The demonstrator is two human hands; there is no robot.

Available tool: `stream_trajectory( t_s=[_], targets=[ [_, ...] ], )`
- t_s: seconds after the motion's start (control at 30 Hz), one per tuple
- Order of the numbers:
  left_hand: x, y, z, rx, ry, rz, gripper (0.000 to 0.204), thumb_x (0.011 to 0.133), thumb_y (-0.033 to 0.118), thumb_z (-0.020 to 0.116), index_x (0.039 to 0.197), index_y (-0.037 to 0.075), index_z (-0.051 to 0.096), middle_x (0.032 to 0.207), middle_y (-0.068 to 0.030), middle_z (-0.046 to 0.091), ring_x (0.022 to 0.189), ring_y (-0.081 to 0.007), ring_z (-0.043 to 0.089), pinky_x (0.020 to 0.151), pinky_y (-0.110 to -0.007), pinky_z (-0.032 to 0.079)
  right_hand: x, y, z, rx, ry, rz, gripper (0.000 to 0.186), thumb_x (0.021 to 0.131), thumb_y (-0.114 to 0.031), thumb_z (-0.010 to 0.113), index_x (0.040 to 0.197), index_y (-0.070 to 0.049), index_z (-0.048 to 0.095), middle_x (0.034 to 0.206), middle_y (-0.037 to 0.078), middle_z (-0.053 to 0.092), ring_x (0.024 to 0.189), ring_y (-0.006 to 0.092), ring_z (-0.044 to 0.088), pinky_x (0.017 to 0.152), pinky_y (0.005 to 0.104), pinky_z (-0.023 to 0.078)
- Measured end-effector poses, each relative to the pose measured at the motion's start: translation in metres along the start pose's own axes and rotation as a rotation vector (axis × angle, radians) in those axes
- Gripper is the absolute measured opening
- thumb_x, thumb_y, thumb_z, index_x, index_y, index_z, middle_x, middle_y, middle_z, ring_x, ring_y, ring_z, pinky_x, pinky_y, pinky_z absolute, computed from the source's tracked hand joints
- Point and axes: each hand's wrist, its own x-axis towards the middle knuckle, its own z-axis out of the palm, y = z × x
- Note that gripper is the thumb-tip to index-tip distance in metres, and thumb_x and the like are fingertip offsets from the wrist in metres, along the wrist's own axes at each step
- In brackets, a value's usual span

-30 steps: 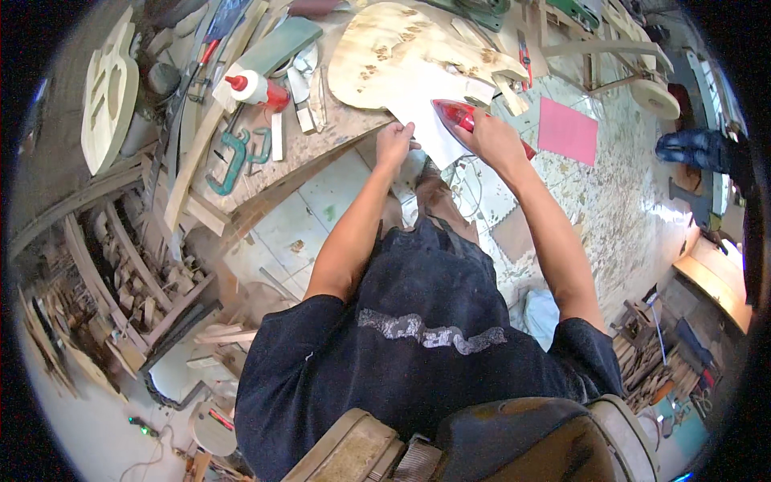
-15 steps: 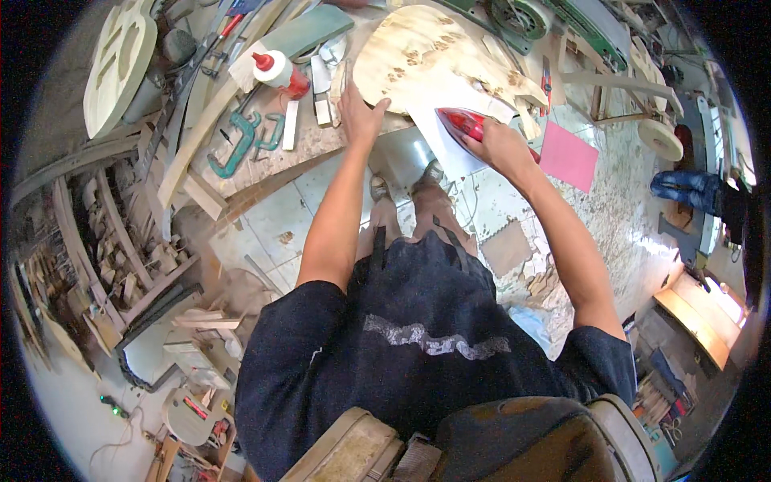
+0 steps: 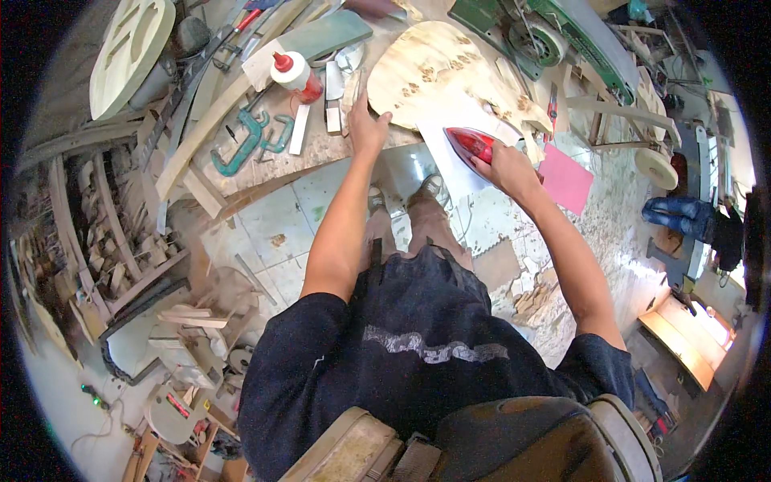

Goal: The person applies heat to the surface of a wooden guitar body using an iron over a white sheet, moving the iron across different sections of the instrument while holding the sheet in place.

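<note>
My right hand [image 3: 509,170] is closed round the handle of a red clothes iron [image 3: 474,145]. The iron lies on a white paper sheet [image 3: 451,173], whose lower part hangs past the bench edge. Under the paper's upper part is a pale wooden guitar body [image 3: 426,68] with brown burl figure. At its lower left rim is my left hand [image 3: 369,133], thumb on one side of the rim and fingers on the other, seemingly gripping it. The fingertips are partly hidden. Pink sandpaper-like sheet [image 3: 569,178] shows right of the iron.
Left on the workbench [image 3: 257,178] are a red-capped glue bottle [image 3: 295,76], green C-clamps [image 3: 241,145] and a white strip [image 3: 299,128]. A green machine [image 3: 554,40] stands behind. Wood scraps [image 3: 534,293] lie on the floor. Someone in jeans [image 3: 675,215] is far right.
The whole view has shifted slightly, so bench and tools appear lower and further right. My right hand keeps hold of the iron on the paper; my left stays at the guitar body's rim.
</note>
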Motion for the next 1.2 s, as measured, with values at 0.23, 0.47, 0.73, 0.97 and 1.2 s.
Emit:
stream_trajectory(
  t_s=[0.23,0.47,0.73,0.97,1.2],
  targets=[
    [-0.002,0.000,0.001,0.078,0.069,0.103,0.077,0.077,0.013,0.082,0.146,0.002,0.049,0.132,-0.0247,0.060,0.124,-0.0399,0.055,0.108,-0.046,0.042,0.016,-0.012,-0.002,-0.026,0.046,-0.054,0.059,0.093,-0.050,0.064,0.095,0.009,0.065,0.081,0.031,0.069,0.077,0.0448,0.071,0.072,0.0520,0.058],
    [0.003,0.000,0.000,0.041,0.035,0.050,0.079,0.078,0.012,0.082,0.147,0.002,0.045,0.141,-0.0215,0.054,0.133,-0.0390,0.047,0.115,-0.045,0.036,0.012,-0.004,-0.006,-0.025,0.086,-0.042,0.057,0.093,-0.047,0.065,0.097,0.009,0.065,0.080,0.031,0.069,0.077,0.0470,0.070,0.071,0.0530,0.057],
    [0.002,-0.003,-0.001,0.059,0.022,0.021,0.079,0.078,0.013,0.082,0.146,0.002,0.045,0.141,-0.0221,0.053,0.133,-0.0396,0.046,0.115,-0.046,0.035,-0.010,-0.004,-0.001,-0.061,0.079,0.010,0.062,0.094,-0.054,0.061,0.096,0.008,0.068,0.085,0.029,0.071,0.081,0.0438,0.072,0.075,0.0509,0.060],
    [0.005,-0.008,0.005,0.056,-0.017,0.034,0.078,0.078,0.014,0.080,0.146,0.002,0.044,0.142,-0.0213,0.053,0.133,-0.0392,0.046,0.116,-0.046,0.033,-0.004,-0.021,-0.005,-0.020,0.155,-0.008,0.056,0.094,-0.048,0.064,0.094,0.008,0.067,0.077,0.032,0.068,0.074,0.0472,0.070,0.069,0.0528,0.058],
    [0.005,0.002,0.003,0.089,-0.003,0.033,0.078,0.078,0.014,0.081,0.145,0.003,0.044,0.141,-0.0202,0.054,0.132,-0.0389,0.047,0.115,-0.045,0.035,0.000,-0.014,-0.016,-0.002,0.127,0.061,0.060,0.093,-0.048,0.065,0.095,0.012,0.065,0.078,0.034,0.067,0.076,0.0480,0.070,0.069,0.0529,0.058]
  ],
)
